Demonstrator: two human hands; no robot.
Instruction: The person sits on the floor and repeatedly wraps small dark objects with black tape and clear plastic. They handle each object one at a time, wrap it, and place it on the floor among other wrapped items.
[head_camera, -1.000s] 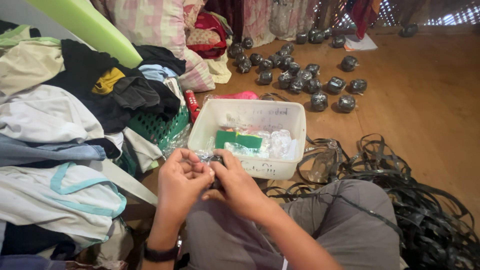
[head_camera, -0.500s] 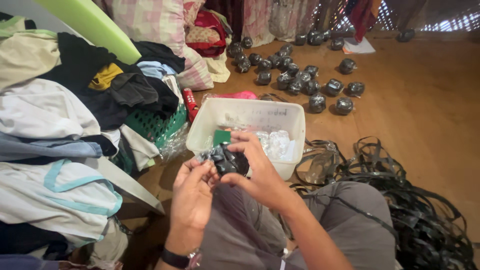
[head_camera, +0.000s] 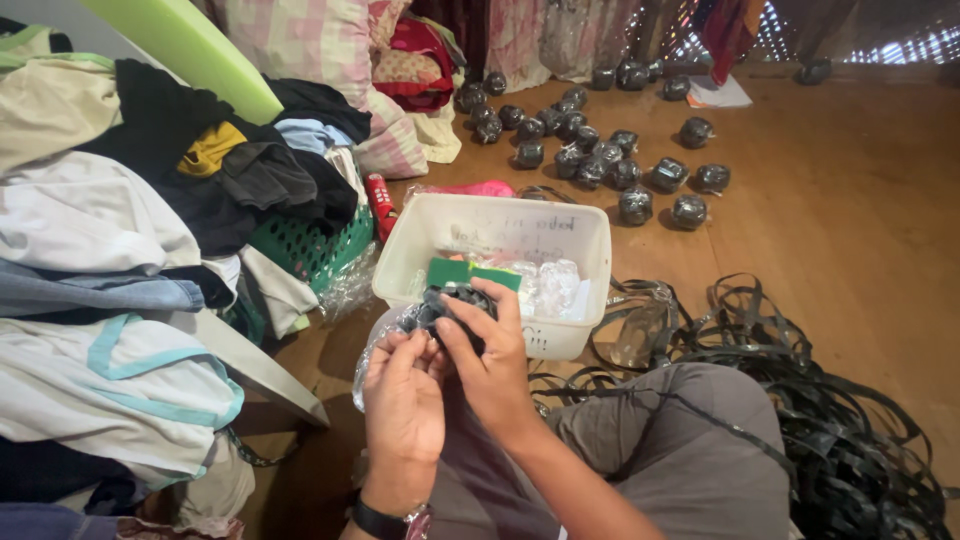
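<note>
Holding a small dark ball (head_camera: 455, 308) in front of the near wall of the white tub (head_camera: 500, 262), the right hand (head_camera: 490, 355) has its fingers curled over the ball's right side and top, clamped on it. The left hand (head_camera: 403, 400) sits close against the right one, its fingertips pinching the clear plastic wrap (head_camera: 385, 335) that hangs off the ball's left side toward the lap. Both hands are together, working on the same piece.

To do this well, as far as I can judge, the right hand should keep the ball steady and turn it only a little at a time, while the left hand keeps the wrap taut and smooth, so that it lies flat and does not bunch. A loose grip would likely let the wrap slip off the round surface.

Inside the tub lie a green card (head_camera: 470, 272) and crinkled clear packets (head_camera: 550, 283). Beyond the tub, on the wooden floor (head_camera: 850, 200), many similar dark balls (head_camera: 600, 150) are scattered. To the right of the tub lies a tangle of black strap (head_camera: 820, 400); to its left, a green basket (head_camera: 315, 250) under a heap of clothes (head_camera: 110, 230).
</note>
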